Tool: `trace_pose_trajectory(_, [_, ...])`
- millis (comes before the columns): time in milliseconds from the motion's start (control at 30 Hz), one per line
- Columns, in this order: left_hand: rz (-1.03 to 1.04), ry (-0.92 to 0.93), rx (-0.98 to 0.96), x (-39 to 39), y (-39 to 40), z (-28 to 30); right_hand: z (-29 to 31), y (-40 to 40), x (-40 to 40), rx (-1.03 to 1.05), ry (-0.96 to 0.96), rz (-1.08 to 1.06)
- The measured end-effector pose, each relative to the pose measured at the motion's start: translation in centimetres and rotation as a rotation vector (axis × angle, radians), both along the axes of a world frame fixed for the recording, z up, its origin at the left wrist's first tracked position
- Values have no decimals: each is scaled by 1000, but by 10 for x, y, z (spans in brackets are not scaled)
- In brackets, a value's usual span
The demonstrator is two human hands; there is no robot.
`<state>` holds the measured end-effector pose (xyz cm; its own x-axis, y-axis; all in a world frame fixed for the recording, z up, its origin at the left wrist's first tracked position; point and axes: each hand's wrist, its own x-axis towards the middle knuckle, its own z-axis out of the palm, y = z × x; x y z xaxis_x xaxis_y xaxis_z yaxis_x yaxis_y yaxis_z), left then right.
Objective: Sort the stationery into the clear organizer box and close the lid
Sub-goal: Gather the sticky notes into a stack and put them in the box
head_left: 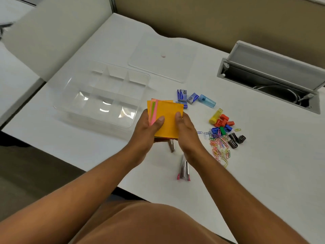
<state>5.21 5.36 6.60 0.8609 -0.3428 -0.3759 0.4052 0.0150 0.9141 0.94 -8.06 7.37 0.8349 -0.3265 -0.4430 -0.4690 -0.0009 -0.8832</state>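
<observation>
Both hands hold a fanned stack of sticky notes [167, 118] above the worktop [263, 155], just right of the clear organizer box [98, 95]: left hand [147, 129] and right hand [186, 131] each grip it, thumbs on top. What looks like the lid [163, 57] lies beyond.

No legible text, staple boxes [182, 95] included.

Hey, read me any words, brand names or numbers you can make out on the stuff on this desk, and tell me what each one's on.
None can be read.
Blue staple boxes: white printing, too blurred to read.
Sticky notes held by both hands: top sheet blank.
Clear lid: a small pink mark, not legible as text.
</observation>
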Motion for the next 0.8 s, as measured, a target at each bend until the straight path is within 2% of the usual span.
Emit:
trace_pose_trajectory(100, [-165, -24, 69, 6, 12, 5, 3, 17, 4, 2, 48, 69])
trace_pose_trajectory(167, [-248, -45, 83, 21, 26, 11, 4, 27, 8, -15, -3, 132])
trace_pose_trajectory(267, [-257, -148, 90, 51, 52, 23, 11, 35, 22, -53, -153, 241])
trace_pose_trajectory(367, [-233, -332, 137, 78, 75, 29, 23, 39, 52, -115, -236, 180])
trace_pose_trajectory(433, [-207, -346, 145, 99, 89, 33, 31, 43, 75, -116, -267, 160])
trace_pose_trajectory(467, [-215, -259, 113, 113, 97, 35, 36, 48, 86, -106, -256, 164])
trace_pose_trajectory(533, [-287, 103, -76, 144, 112, 37, 43, 62, 107, -73, -216, 165])
trace_pose_trajectory(600, [-336, 403, -280, 169, 128, 36, 44, 81, 127, -147, -217, 172])
trace_pose_trajectory(667, [-383, 470, -384, 189, 136, 35, 43, 98, 146, -429, -226, 157])
trace_pose_trajectory(733, [-410, 450, -436, 205, 140, 32, 44, 108, 162, -816, -295, 113])
trace_pose_trajectory(767, [-400, 439, -432, 212, 142, 31, 46, 111, 169, -928, -345, 141])
trace_pose_trajectory(800, [-376, 427, -404, 219, 144, 31, 48, 113, 175, -946, -385, 221])
